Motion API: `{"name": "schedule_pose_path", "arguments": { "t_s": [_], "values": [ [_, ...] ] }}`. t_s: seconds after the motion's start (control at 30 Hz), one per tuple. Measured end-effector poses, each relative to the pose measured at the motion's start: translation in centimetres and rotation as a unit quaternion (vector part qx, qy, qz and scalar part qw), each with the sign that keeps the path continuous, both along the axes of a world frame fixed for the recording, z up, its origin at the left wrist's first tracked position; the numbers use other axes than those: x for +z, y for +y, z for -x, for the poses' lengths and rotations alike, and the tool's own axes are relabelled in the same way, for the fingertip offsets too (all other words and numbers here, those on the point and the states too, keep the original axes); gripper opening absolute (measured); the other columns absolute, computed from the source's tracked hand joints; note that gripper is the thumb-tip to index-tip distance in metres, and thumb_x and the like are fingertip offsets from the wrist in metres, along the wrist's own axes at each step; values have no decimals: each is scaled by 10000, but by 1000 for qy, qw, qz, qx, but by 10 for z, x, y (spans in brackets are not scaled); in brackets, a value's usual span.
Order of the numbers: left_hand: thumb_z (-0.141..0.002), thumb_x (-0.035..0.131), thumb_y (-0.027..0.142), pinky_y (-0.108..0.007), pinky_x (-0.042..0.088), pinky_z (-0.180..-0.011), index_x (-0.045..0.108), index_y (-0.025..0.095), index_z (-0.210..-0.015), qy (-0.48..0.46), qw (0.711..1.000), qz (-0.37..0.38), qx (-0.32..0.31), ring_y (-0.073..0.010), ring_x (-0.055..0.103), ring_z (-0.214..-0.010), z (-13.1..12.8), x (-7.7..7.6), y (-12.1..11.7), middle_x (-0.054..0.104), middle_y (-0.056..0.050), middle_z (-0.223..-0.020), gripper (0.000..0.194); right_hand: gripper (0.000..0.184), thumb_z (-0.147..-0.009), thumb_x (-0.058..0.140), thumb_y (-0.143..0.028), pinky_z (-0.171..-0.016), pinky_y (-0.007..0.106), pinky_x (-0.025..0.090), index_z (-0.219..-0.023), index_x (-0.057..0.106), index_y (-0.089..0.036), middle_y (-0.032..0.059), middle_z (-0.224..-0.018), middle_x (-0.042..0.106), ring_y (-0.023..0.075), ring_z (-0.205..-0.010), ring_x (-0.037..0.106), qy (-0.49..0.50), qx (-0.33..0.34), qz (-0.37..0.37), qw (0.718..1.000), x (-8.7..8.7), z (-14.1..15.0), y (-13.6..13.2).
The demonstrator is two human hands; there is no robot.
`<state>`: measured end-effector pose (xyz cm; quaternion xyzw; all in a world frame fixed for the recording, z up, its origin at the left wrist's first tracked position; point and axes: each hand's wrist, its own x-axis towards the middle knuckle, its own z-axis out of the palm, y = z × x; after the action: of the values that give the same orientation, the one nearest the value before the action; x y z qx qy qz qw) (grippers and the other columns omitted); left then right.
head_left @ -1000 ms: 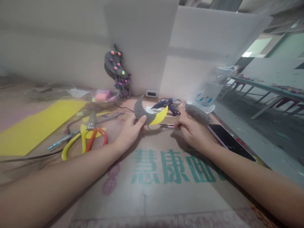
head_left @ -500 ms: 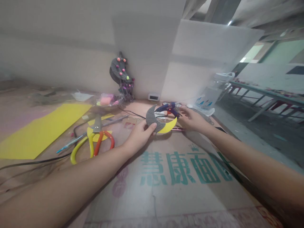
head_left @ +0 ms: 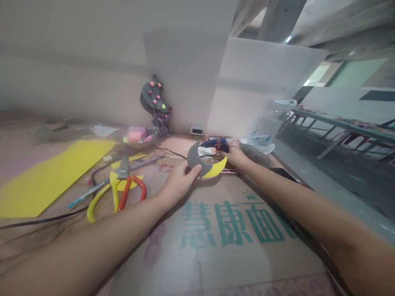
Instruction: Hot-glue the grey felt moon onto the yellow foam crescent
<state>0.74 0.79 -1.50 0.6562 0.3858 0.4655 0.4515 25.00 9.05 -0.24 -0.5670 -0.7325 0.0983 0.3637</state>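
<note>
A crescent moon cutout, partly wrapped in grey yarn with a bare yellow tip, is held by my left hand between thumb and fingers above the cardboard. Just behind it, my right hand is closed around the handle end of a dark blue glue gun with a small red light. The crescent partly covers the gun, and most of my right fingertips are hidden. Grey yarn lies to the right of that hand.
Scissors, a pen and yellow sheet lie left. A finished grey crescent with pompoms leans on the wall near a small display. A water bottle stands right. Printed cardboard covers the front.
My right hand has moved inward from beside the glue gun and closed on it. My left hand still holds the crescent in nearly the same place. The view has shifted slightly.
</note>
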Motion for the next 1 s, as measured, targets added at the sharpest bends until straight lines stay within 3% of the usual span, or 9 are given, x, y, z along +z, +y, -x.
{"name": "schedule_pose_path", "arguments": {
  "t_s": [0.1, 0.27, 0.37, 0.43, 0.57, 0.77, 1.0],
  "values": [
    [-840, 550, 428, -238, 367, -556, 564, 161, -762, 0, 1000, 4, 2, -110, 475, -555, 0, 0, 0, 558, 34, -624, 278, 281, -821, 622, -317, -768, 325, 495, -1044, 621, -146, 95, -882, 721, 206, -807, 644, 16, -32, 1, 999, 13, -2, -10],
    [-828, 554, 437, -226, 360, -538, 552, 164, -761, -22, 1000, 11, 5, -107, 483, -555, 0, -3, 4, 544, 38, -606, 281, 332, -838, 559, -457, -618, 286, 473, -778, 644, -141, 44, -571, 636, 177, -579, 601, 37, -75, 18, 996, 35, -9, -48],
    [-814, 564, 444, -219, 340, -504, 548, 166, -741, -23, 999, 31, 9, -101, 471, -518, 1, -5, 7, 537, 41, -570, 288, 344, -839, 548, -469, -634, 271, 462, -850, 689, -156, 27, -592, 651, 166, -595, 604, 36, -58, 22, 997, 42, -7, -81],
    [-801, 574, 446, -215, 324, -479, 554, 166, -739, -22, 998, 52, 15, -100, 466, -496, 2, -5, 8, 545, 38, -560, 287, 341, -847, 545, -451, -693, 286, 468, -965, 701, -172, 18, -629, 669, 179, -660, 623, 27, -54, -2, 998, 41, -2, -102],
    [-782, 594, 440, -213, 351, -496, 566, 164, -749, -28, 997, 69, 28, -105, 497, -517, 3, -3, 8, 589, 24, -582, 280, 314, -848, 540, -467, -695, 312, 504, -904, 703, -205, 24, -683, 686, 197, -681, 649, 59, -13, 24, 998, 26, 8, -134],
    [-785, 581, 435, -226, 381, -511, 572, 161, -735, -11, 997, 74, 31, -116, 522, -530, 4, 0, 7, 630, 3, -622, 278, 310, -767, 589, -508, -644, 388, 542, -796, 712, -225, 63, -762, 724, 285, -733, 677, -17, -73, 70, 995, 9, 19, -146],
    [-795, 565, 463, -228, 325, -483, 503, 178, -625, 36, 996, 38, 71, -94, 432, -471, 6, 3, 4, 501, 52, -531, 337, 157, -806, 586, -390, -725, 354, 559, -811, 674, -261, 44, -824, 723, 248, -788, 687, 17, 63, 53, 996, 20, 27, -147]
  ]
}}
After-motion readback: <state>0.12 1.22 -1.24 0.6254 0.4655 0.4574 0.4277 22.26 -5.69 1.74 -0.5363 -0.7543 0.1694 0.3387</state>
